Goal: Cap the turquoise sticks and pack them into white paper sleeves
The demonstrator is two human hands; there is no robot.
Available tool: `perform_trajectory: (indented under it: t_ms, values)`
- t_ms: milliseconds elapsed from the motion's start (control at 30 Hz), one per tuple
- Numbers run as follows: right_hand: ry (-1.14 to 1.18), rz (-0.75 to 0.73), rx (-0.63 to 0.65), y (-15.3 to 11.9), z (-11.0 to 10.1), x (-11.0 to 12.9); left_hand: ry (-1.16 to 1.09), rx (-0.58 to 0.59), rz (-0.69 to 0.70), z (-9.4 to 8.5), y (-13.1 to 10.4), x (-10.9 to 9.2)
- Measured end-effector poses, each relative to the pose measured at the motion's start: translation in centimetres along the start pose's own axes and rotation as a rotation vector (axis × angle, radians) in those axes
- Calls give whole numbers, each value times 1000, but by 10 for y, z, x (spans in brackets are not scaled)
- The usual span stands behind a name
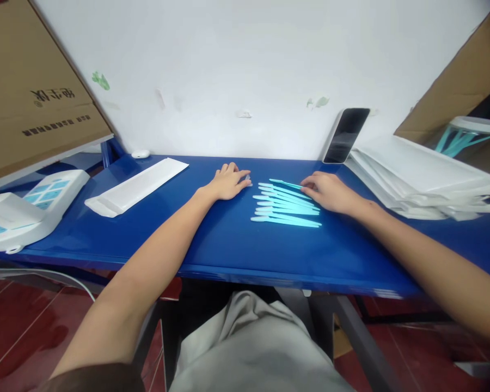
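Several turquoise eyebrow razors [289, 206] with whitish covered ends lie side by side on the blue table [216, 239], their covered ends to the left. At the far side of this row, my right hand [324, 190] pinches the handle end of one turquoise eyebrow razor [283, 182]; it slants over the table, its other end pointing left. My left hand [227, 182] rests on the table left of the row. Its thumb and forefinger close around a small clear plastic cap [248, 179], whose exact shape is hard to make out.
A long white box [136, 188] and a white device with blue panels [44, 201] are on the left. A phone [347, 136] leans against the wall. White packets [428, 174] are stacked at right, near a tub of turquoise sticks [465, 136]. Cardboard [41, 81] stands at left.
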State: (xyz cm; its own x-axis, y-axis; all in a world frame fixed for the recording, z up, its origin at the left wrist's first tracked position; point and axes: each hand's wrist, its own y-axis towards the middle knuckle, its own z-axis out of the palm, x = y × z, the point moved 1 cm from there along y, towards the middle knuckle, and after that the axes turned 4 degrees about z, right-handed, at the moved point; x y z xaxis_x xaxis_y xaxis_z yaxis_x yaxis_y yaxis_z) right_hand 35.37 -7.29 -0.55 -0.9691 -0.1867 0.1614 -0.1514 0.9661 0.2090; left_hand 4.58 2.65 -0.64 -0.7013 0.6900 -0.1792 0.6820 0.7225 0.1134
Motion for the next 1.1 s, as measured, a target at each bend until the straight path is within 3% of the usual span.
perform_trajectory:
  t_ms: [467,567,733,833,933,1100]
  values:
    - [106,48,-37,1,3,-3,-184,-162,220,-1,4,0]
    - [85,31,-13,1,3,-2,-188,-221,178,-3,2,0]
    - [48,-2,-60,0,4,-1,-156,-389,-51,-13,-1,5]
    - [57,-12,-94,-1,4,0,-232,-376,-68,-16,-3,9]
    - [72,-26,-121,-1,4,0,-195,-322,3,-15,-4,11]
    - [85,-25,-108,-1,4,-1,-45,-136,105,-9,-7,12]
